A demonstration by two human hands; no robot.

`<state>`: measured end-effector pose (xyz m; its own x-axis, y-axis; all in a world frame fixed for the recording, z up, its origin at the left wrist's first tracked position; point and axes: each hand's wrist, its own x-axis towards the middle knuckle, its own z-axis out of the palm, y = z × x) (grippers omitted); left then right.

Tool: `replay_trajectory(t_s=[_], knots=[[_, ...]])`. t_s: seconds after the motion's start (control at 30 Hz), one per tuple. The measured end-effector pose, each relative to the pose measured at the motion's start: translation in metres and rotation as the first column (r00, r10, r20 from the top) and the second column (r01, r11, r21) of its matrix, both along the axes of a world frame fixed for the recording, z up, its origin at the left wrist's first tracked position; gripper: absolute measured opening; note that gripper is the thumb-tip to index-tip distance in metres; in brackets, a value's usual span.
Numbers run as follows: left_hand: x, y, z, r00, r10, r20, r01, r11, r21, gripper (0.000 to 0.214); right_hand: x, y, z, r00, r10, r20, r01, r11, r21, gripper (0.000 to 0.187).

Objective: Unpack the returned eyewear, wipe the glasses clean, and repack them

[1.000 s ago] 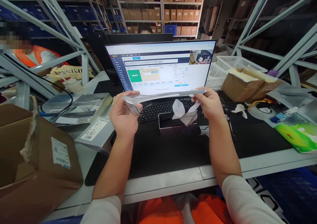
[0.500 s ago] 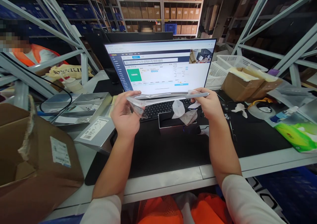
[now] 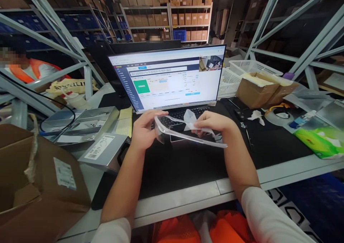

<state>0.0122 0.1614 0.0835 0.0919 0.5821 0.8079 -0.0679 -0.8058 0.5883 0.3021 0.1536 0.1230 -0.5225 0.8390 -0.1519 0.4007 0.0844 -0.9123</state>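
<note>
My left hand [image 3: 146,130] is closed around the front end of clear-framed eyeglasses [image 3: 188,137], held above the black desk mat. Their long near temple slants down to the right, its tip close to my right forearm. My right hand [image 3: 208,123] has its fingers pinched by the far temple, on a thin white wrapper [image 3: 190,117]; part of the temple is hidden there. Below and behind the eyeglasses lies a dark open box [image 3: 177,139], mostly covered from view. The keyboard [image 3: 172,119] shows behind them, under the monitor [image 3: 166,78].
At left stand a large cardboard box [image 3: 64,200], a grey labelled box [image 3: 103,151] and a tray [image 3: 99,117]. To the right are a mouse [image 3: 238,114], a tape roll [image 3: 279,115], a green tissue pack [image 3: 319,139] and a carton [image 3: 255,90]. Another person [image 3: 29,69] sits at far left.
The eyeglasses have come lower and tilted, the near temple now pointing down right. My right hand has left that temple's end and moved inward to the white wrapper.
</note>
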Motion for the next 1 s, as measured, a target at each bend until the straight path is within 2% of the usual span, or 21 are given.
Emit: replay_trajectory(t_s=[0.07,0.13,0.23,0.33,0.43,0.5,0.53,0.63,0.73,0.8,0.9,1.0], knots=[[0.002,0.005,-0.001,0.987,-0.107,0.120,0.128,0.975,-0.183,0.047,-0.001,0.001,0.000,0.991,0.121,-0.065,-0.126,0.989,-0.073,0.034],[0.010,0.005,-0.002,0.948,-0.122,0.293,0.210,0.933,-0.291,0.051,-0.010,0.003,-0.003,0.971,0.086,-0.223,-0.099,0.994,-0.047,0.038],[0.030,0.001,-0.007,0.862,-0.089,0.498,0.310,0.872,-0.379,0.050,-0.040,0.007,-0.015,0.866,-0.108,-0.488,0.148,0.988,0.043,0.052],[0.048,-0.001,-0.014,0.792,-0.057,0.607,0.416,0.779,-0.469,0.049,-0.069,0.014,-0.032,0.742,-0.279,-0.609,0.383,0.923,0.044,0.057],[0.054,0.003,-0.018,0.734,0.015,0.679,0.486,0.687,-0.541,0.040,-0.078,0.021,-0.041,0.689,-0.348,-0.636,0.479,0.877,0.039,0.046],[0.053,0.006,-0.017,0.702,0.072,0.709,0.505,0.651,-0.566,0.034,-0.075,0.022,-0.040,0.660,-0.337,-0.671,0.509,0.858,0.071,0.033],[0.052,0.006,-0.015,0.688,0.094,0.719,0.511,0.641,-0.573,0.032,-0.071,0.021,-0.039,0.666,-0.307,-0.680,0.505,0.856,0.108,0.033],[0.052,0.005,-0.013,0.672,0.113,0.731,0.529,0.617,-0.582,0.035,-0.062,0.014,-0.033,0.784,-0.208,-0.585,0.446,0.844,0.298,0.043],[0.053,0.004,-0.014,0.686,0.118,0.718,0.512,0.623,-0.591,0.038,-0.060,0.009,-0.030,0.868,-0.286,-0.405,0.468,0.741,0.481,0.039],[0.052,0.005,-0.016,0.703,0.122,0.701,0.482,0.644,-0.595,0.041,-0.061,0.007,-0.029,0.894,-0.340,-0.293,0.448,0.709,0.545,0.039],[0.049,0.005,-0.018,0.779,0.069,0.623,0.418,0.684,-0.598,0.048,-0.063,0.003,-0.026,0.936,-0.349,-0.051,0.304,0.725,0.618,0.035],[0.049,0.003,-0.017,0.882,0.008,0.471,0.299,0.763,-0.573,0.053,-0.062,-0.002,-0.021,0.952,-0.289,0.104,0.161,0.759,0.631,0.021]])
